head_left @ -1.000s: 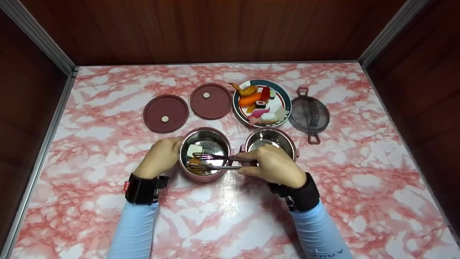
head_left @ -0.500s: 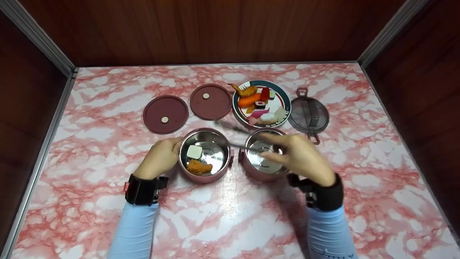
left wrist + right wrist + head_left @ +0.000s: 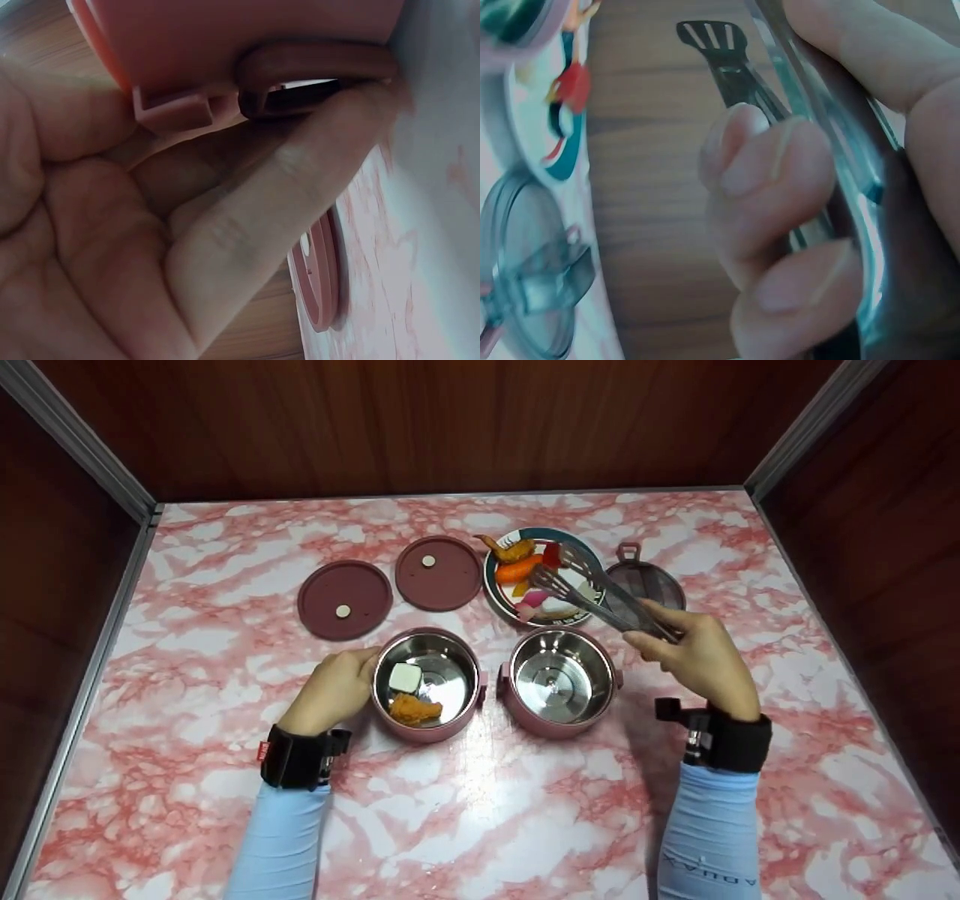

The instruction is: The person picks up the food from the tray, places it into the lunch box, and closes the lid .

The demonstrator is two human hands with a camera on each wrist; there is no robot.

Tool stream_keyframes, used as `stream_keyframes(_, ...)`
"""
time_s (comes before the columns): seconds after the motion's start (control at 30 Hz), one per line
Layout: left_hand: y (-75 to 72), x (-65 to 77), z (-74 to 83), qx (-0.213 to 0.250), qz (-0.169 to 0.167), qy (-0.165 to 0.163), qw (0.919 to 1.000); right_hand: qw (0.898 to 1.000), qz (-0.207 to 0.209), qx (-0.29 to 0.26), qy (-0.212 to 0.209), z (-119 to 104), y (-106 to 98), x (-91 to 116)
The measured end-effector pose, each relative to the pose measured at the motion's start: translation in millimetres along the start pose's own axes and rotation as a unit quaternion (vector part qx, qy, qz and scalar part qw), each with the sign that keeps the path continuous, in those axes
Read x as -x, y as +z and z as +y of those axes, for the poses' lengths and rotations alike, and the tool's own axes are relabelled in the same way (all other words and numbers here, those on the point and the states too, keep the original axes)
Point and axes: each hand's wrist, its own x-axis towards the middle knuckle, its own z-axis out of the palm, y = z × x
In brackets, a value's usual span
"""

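My left hand [image 3: 335,690] grips the left pink pot [image 3: 442,730] at its side; in the left wrist view the fingers curl round its dark pink handle [image 3: 315,64]. Inside that pot lie a white rounded block [image 3: 405,678] and a fried chicken piece [image 3: 415,709]. My right hand [image 3: 701,656] holds slotted tongs [image 3: 609,583], their arms apart and nothing between the tips. In the head view the tips overlap a plate [image 3: 492,594] of toy-like food: a fried shrimp [image 3: 514,552], an orange carrot-like piece [image 3: 517,571] and pieces of sushi. Bare steel shows inside the second pink pot [image 3: 551,726].
Two flat maroon lids [image 3: 345,592] lie behind the left pot, the second lid [image 3: 442,585] nearer the plate. A see-through lid [image 3: 652,579] with pink handles lies right of the plate, partly behind my right hand. Dark wooden panels [image 3: 450,427] enclose the marbled table.
My right hand has lifted the tongs out of the left pot and carried them right and back, over the plate. The chicken piece and white block stay in the pot; my left hand keeps its grip.
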Motion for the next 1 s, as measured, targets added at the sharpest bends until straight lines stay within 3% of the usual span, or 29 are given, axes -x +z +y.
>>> stream_keyframes(0.2, 0.4, -0.1, -0.2, -0.005, 0.005, 0.002, 1.0, 0.999, -0.035, -0.003, 0.035, 27, 0, -7)
stream_keyframes(0.33, 0.4, -0.7, 0.1, -0.005, 0.009, 0.008, 0.9999, 0.998, -0.04, 0.021, 0.036, 35, 3, -9)
stream_keyframes(0.63, 0.5, -1.8, 0.7, -0.005, 0.006, 0.009, 0.9999, 0.996, -0.064, 0.051, 0.034, 43, 7, -12)
stream_keyframes(1.0, 0.7, -0.9, -1.7, -0.006, 0.006, 0.002, 1.0, 0.997, -0.042, 0.064, 0.027, 40, 11, -13)
